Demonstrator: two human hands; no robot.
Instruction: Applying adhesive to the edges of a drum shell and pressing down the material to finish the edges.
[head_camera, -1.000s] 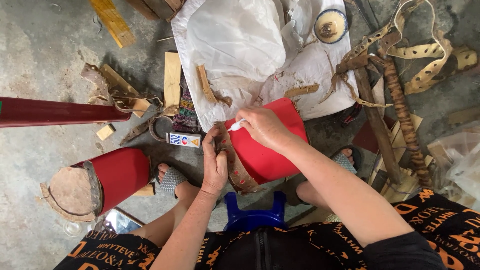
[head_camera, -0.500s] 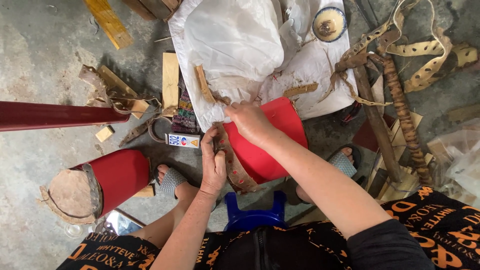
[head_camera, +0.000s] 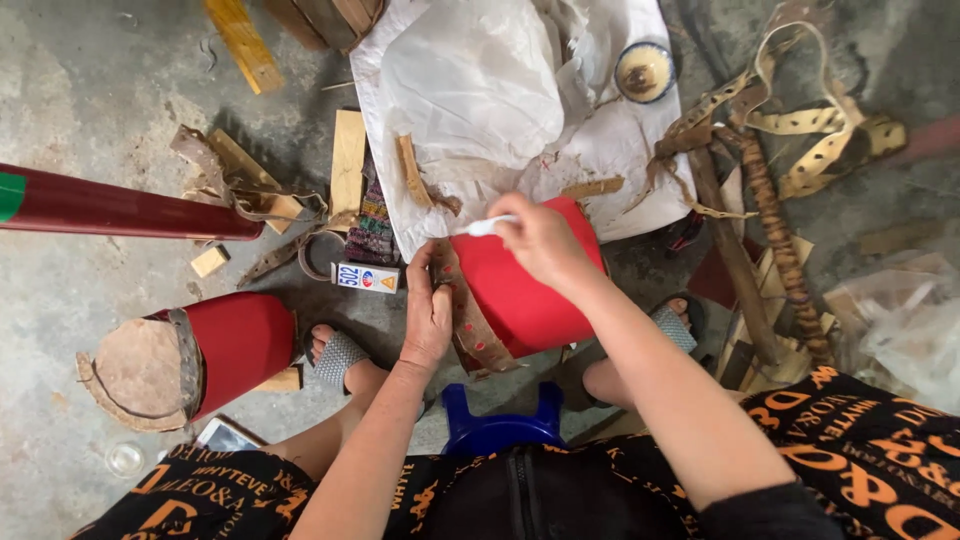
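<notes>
Hands on a red drum, seen from above.

Left hand (head_camera: 428, 318) presses flat, fingers extended, on the brown strip (head_camera: 468, 320) around the red drum (head_camera: 520, 290) held above a blue stool (head_camera: 497, 428). Right hand (head_camera: 537, 238) pinches a small white tube (head_camera: 488, 226) over the drum's edge. Second red drum (head_camera: 200, 352) lies left; one bowl (head_camera: 643, 71) sits beyond on white sheeting (head_camera: 480, 80). Stool mostly hidden.

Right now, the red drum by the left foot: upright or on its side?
On its side: the red drum lies on the floor, skin end facing sideways.
</notes>
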